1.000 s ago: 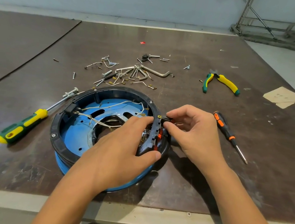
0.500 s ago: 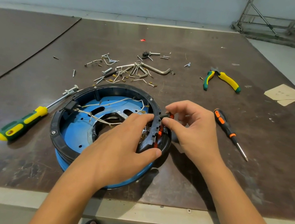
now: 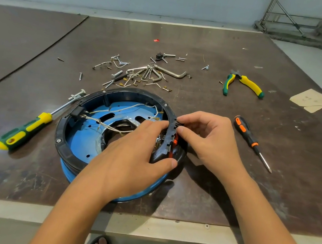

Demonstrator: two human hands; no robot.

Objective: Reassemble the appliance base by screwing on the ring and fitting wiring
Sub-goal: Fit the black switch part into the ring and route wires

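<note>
The blue appliance base (image 3: pixel 81 138), capped by the black ring (image 3: pixel 61 136), is being worked on at the near edge of the table (image 3: pixel 270 186), white wiring (image 3: pixel 105 125) lying inside. A notched black piece (image 3: pixel 169 141) on its right rim is being clasped by the left hand (image 3: pixel 131 158), while a small dark part (image 3: pixel 178 124) at that piece's far end is being pinched by the right hand (image 3: pixel 208 140).

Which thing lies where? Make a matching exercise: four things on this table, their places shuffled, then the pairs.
1. big screwdriver with green-and-yellow handle
2. small screwdriver with black-and-orange handle
3. pliers with green-and-yellow grips
4. heap of loose metal screws and hex keys

A. just beyond the round blue appliance base
B. beside the right hand, outer side
C. left of the base
D. far right, near the tan cardboard scrap

Pairs: 1-C, 2-B, 3-D, 4-A
</note>
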